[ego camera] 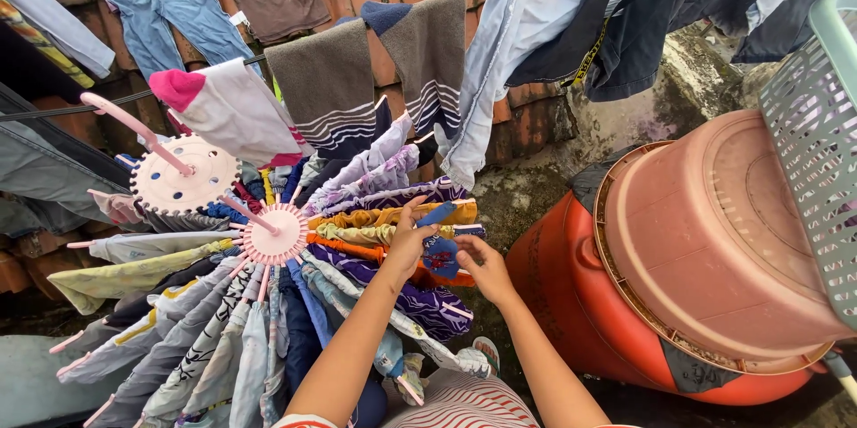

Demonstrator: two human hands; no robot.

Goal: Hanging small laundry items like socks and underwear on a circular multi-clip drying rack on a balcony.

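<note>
Blue small garment (439,248) pinched between left hand (406,245) and right hand (485,269), both clamped on it at round pink hanger's (275,233) crowded outer edge; orange barrel (571,303) close right

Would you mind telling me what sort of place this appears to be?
Probably an outdoor home laundry-drying spot: clothes on a line over terracotta roof tiles, a pink round peg hanger of small garments, and a large orange plastic barrel.

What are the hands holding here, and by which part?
Both hands hold a small blue garment at the round drying hanger: left hand pinches its upper edge, right hand its lower right side.
</note>
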